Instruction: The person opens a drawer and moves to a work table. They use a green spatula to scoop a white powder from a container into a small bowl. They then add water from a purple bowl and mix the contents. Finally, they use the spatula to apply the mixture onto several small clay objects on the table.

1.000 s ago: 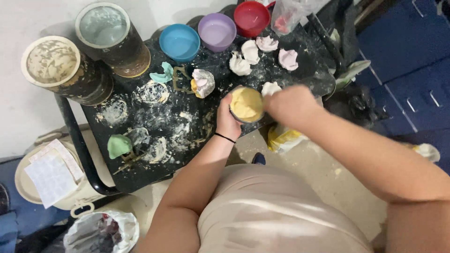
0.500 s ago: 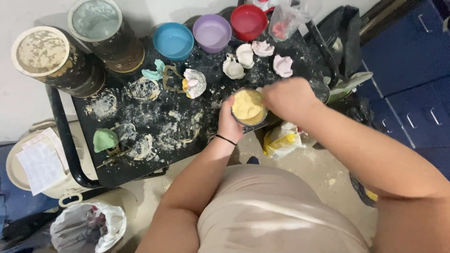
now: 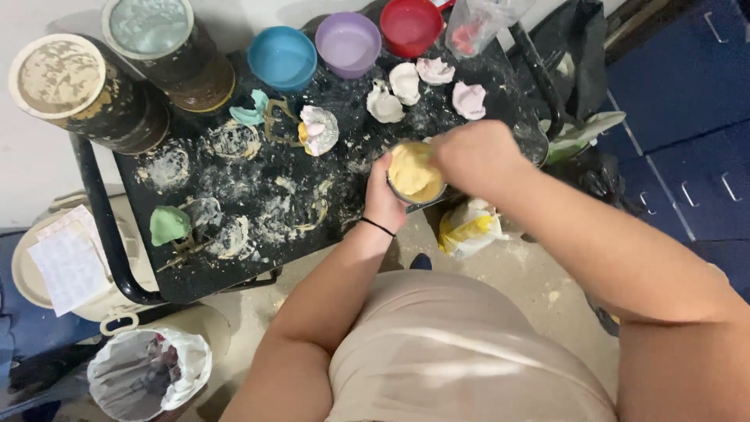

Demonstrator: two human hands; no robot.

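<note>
Left hand (image 3: 384, 205) grips a small cup of yellow paste (image 3: 415, 173) at the near edge of the black work table (image 3: 258, 199). Right hand (image 3: 475, 156) sits over the cup's rim, apparently working the paste; fingertips hidden. Blue bowl (image 3: 283, 58), purple bowl (image 3: 348, 44) and red bowl (image 3: 411, 26) line the far edge. White plaster casts (image 3: 397, 92) lie just in front of them. Green lump (image 3: 169, 224) near the left edge.

Dusty black table (image 3: 258, 270), coloured bowls (image 3: 281, 56)

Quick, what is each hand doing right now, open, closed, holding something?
Left hand: closed around a small bowl of yellow paste.
Right hand: curled shut over the bowl's rim; whatever it grips is hidden.
</note>
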